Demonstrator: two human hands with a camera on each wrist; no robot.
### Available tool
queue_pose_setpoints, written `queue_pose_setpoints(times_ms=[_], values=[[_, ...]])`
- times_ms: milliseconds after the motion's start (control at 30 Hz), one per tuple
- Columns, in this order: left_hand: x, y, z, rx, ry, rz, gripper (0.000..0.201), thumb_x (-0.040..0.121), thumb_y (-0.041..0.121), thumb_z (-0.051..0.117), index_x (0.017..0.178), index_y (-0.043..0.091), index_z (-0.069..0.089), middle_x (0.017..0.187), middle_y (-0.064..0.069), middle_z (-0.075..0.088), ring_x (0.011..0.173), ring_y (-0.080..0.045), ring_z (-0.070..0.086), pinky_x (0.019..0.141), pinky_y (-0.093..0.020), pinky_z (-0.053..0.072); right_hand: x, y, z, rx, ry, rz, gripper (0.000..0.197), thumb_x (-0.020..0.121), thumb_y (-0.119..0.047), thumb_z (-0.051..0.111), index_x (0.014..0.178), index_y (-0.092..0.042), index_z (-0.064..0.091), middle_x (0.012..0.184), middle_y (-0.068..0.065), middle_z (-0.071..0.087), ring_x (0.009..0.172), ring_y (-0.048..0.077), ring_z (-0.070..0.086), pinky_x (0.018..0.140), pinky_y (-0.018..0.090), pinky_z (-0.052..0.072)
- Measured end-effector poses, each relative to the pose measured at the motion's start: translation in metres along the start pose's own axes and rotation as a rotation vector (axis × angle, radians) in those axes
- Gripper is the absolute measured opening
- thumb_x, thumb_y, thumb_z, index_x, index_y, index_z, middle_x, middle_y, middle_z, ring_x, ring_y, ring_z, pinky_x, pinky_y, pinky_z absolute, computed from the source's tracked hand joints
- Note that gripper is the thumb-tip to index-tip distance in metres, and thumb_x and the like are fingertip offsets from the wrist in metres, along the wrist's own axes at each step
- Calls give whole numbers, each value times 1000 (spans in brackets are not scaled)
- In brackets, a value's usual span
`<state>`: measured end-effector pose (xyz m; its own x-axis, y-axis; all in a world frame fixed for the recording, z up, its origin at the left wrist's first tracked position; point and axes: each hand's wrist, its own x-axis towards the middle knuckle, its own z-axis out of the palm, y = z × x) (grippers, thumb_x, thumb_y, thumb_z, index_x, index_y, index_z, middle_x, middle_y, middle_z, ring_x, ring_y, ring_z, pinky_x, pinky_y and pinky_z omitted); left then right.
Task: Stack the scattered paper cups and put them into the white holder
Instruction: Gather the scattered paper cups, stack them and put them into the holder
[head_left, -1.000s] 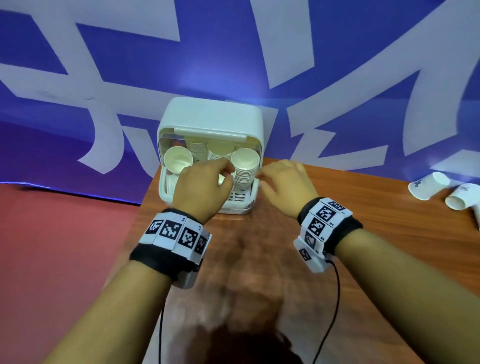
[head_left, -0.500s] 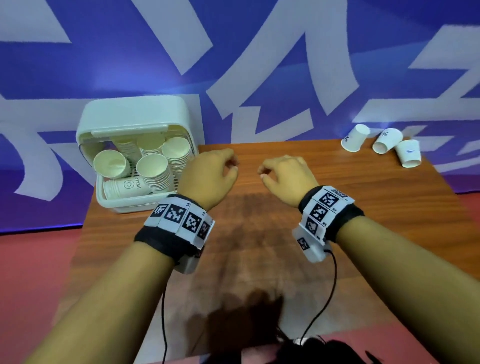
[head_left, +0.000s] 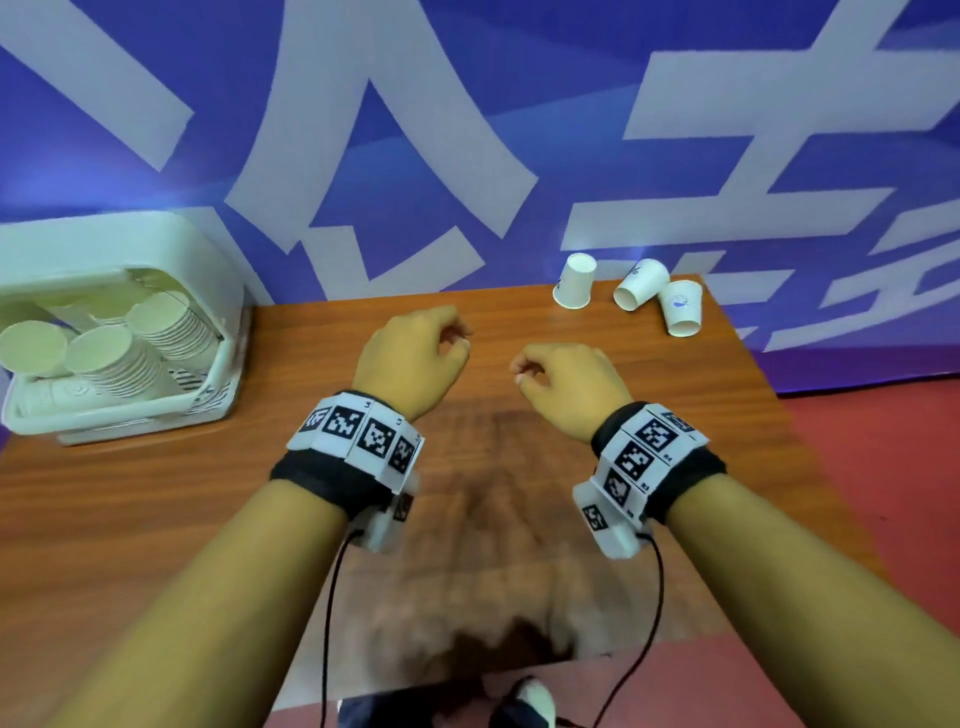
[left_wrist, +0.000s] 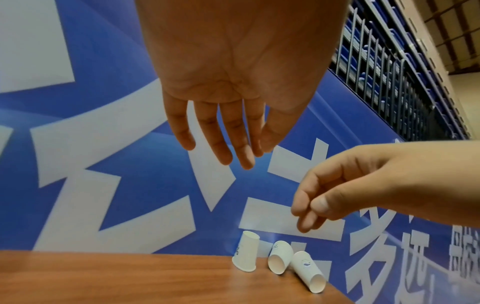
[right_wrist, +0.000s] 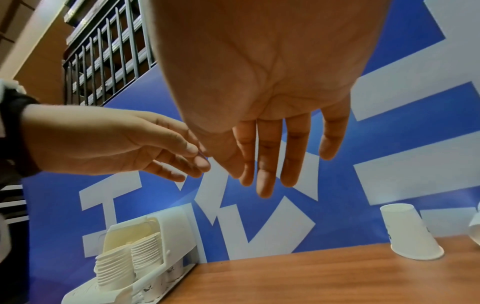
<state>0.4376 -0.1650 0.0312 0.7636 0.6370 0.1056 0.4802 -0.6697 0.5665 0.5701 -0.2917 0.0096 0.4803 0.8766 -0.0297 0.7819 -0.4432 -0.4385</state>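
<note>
Head view shows a wooden desk (head_left: 519, 519) on a red floor (head_left: 883, 467), backed by a blue banner (head_left: 467, 130) with large white characters; the wrist views add a metal railing (left_wrist: 376, 61) above it. Three loose paper cups (head_left: 631, 293) sit at the desk's far right corner: one upside down, two on their sides. White holder (head_left: 130, 260) at the far left edge contains several cup stacks. Left hand (head_left: 410, 364) and right hand (head_left: 566, 384) hover mid-desk, fingers relaxed, holding nothing.
</note>
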Motion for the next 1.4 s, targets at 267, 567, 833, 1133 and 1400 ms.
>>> queue_pose_setpoints(times_ms=[267, 567, 833, 1133, 1400], values=[[17, 48, 7, 36, 42, 39, 16, 88, 25, 55, 101, 25, 65, 101, 10, 69, 98, -10, 62, 79, -25, 44, 9, 35, -48, -2, 27, -1, 16, 89, -25, 52, 100, -27, 64, 97, -10, 67, 95, 13, 60, 92, 35, 41], [73, 71, 26, -15, -30, 93, 20, 89, 26, 52, 105, 25, 63, 102, 8, 68, 100, -15, 61, 84, -32, 47, 24, 72, -80, -88, 48, 152, 18, 89, -25, 51, 102, -23, 63, 99, 0, 65, 90, 19, 61, 82, 35, 49], [111, 91, 72, 27, -90, 84, 20, 90, 25, 49, 105, 26, 62, 101, 5, 68, 95, -18, 62, 76, -28, 46, 31, 136, -97, -101, 11, 258, 21, 90, -26, 48, 105, -26, 62, 100, -5, 67, 93, 18, 59, 78, 29, 45], [177, 124, 146, 65, -154, -1, 21, 89, 23, 48, 104, 25, 62, 101, 5, 67, 91, -18, 60, 75, -29, 46, 84, 234, -112, -87, -72, 260, 22, 90, -25, 49, 107, -24, 62, 104, -2, 64, 98, 22, 59, 79, 31, 46], [269, 161, 214, 174, -267, 60, 31, 92, 26, 49, 123, 25, 53, 126, 3, 56, 113, -20, 53, 89, -33, 42, 130, 327, -108, -72, -83, 327, 34, 86, -24, 53, 120, -22, 56, 125, 4, 56, 110, 25, 54, 89, 40, 47]])
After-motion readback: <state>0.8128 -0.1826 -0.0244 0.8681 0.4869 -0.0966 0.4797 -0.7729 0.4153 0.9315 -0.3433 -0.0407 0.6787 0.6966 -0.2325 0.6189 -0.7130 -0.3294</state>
